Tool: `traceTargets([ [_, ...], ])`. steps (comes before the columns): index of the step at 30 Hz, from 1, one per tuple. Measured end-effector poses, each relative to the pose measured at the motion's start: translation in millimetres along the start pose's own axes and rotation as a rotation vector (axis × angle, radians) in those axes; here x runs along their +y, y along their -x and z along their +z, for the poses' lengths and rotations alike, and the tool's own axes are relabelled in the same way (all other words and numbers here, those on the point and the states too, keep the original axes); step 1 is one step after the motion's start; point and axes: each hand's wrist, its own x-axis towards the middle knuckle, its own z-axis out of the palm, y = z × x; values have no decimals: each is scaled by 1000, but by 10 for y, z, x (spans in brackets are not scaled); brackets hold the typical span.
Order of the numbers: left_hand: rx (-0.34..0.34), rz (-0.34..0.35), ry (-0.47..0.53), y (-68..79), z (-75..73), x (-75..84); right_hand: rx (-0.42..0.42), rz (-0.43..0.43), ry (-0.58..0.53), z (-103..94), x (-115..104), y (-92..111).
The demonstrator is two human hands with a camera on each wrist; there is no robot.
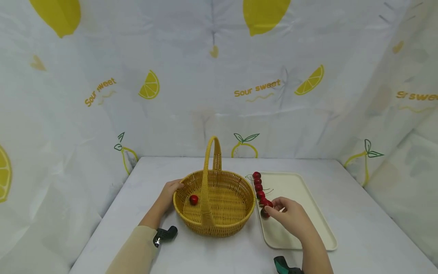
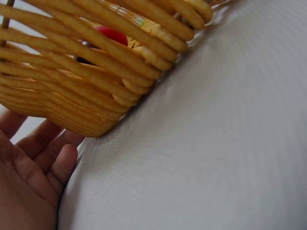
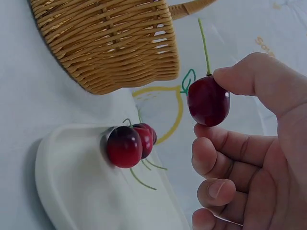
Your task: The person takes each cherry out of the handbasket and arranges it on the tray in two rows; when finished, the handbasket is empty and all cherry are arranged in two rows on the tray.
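In my right hand (image 1: 291,215), thumb and index finger pinch a dark red cherry (image 3: 208,101) with a green stem, held above the tray's left side. Below it, a row of several cherries (image 1: 258,187) lies along the left edge of a cream tray (image 1: 297,205); the nearest ones (image 3: 123,147) show in the right wrist view. My left hand (image 1: 168,195) rests against the left side of a woven basket (image 1: 219,230), its fingers (image 2: 41,136) extended along the wicker. One red cherry (image 1: 193,199) sits inside the basket, left of the handle.
The basket's tall arched handle (image 1: 206,179) rises between the two hands. Both basket and tray stand on a white-covered table (image 1: 212,255). A white cloth with lemon prints (image 1: 191,114) hangs behind and at both sides.
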Motion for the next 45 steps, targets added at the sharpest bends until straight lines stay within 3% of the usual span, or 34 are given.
traceTargets([
  [13,-6,7,1,-11,5,-4,-59,92,41,189,335,19],
  [18,-9,4,8,-16,5,-11,-62,125,60,246,382,30],
  [28,-14,18,8,-7,5,-2,-47,109,102,293,397,31],
  [36,-12,9,17,-4,-2,-31,-61,127,80,174,356,40],
  [39,-15,8,17,-3,-4,-26,-24,115,71,79,301,48],
  [45,2,4,-5,16,-6,16,82,13,37,-86,113,50],
])
